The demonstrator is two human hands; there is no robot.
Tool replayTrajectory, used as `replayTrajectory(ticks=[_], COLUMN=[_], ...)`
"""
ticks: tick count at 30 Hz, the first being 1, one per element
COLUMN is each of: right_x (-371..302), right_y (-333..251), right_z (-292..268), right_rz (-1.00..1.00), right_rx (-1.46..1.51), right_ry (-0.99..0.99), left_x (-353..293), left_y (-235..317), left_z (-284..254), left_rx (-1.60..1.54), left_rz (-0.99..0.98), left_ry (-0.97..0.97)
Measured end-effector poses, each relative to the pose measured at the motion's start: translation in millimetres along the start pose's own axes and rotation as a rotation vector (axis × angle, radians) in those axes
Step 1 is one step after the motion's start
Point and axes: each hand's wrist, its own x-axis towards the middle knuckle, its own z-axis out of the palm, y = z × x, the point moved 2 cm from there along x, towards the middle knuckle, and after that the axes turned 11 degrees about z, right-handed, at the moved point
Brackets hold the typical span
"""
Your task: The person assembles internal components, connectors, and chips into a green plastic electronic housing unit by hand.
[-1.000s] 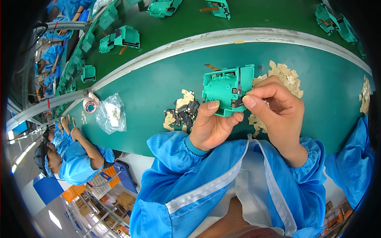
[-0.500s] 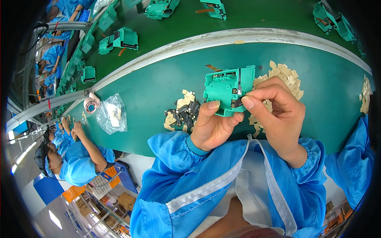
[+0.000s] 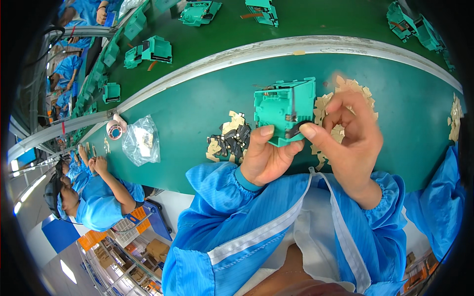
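Green desk [image 3: 187, 118] is filling mid-frame, a pale rail [image 3: 237, 58] curving along its far edge; more green housings [image 3: 200, 13] are lying beyond, upper frame. Left grip [image 3: 264, 160] is pinching a green housing [image 3: 274, 106] at frame centre, thumb over its lower-left edge, fingers curling beneath. Right grip [image 3: 354, 143] is standing spread: thumb resting against a black strip [image 3: 295, 129] at the housing's lower right, index finger apart, blurred. Cream pieces [image 3: 366, 92] are lying to the right, a black-and-cream pile [image 3: 232, 137] and clear bag [image 3: 139, 143] leftward. Blue-clad co-worker [image 3: 101, 200] is occupying frame left.
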Motion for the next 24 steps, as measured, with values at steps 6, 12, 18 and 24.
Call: replayTrajectory(ticks=[6, 12, 18, 24], right_x=[6, 2, 0, 1], right_y=[2, 2, 1, 2], right_z=[-3, 0, 11, 7], right_rz=[0.058, 0.206, 0.262, 0.374], right_rx=[0.252, 0.235, 0.338, 0.398], right_ry=[0.039, -0.165, -0.258, -0.260], left_x=[-1, -2, -2, 0], left_y=[0, -1, -6, -10], left_z=[4, 2, 4, 2], left_rx=[-0.079, -0.095, -0.067, -0.169], left_rz=[0.004, -0.041, -0.018, -0.013], left_ry=[-0.091, -0.076, -0.062, -0.099])
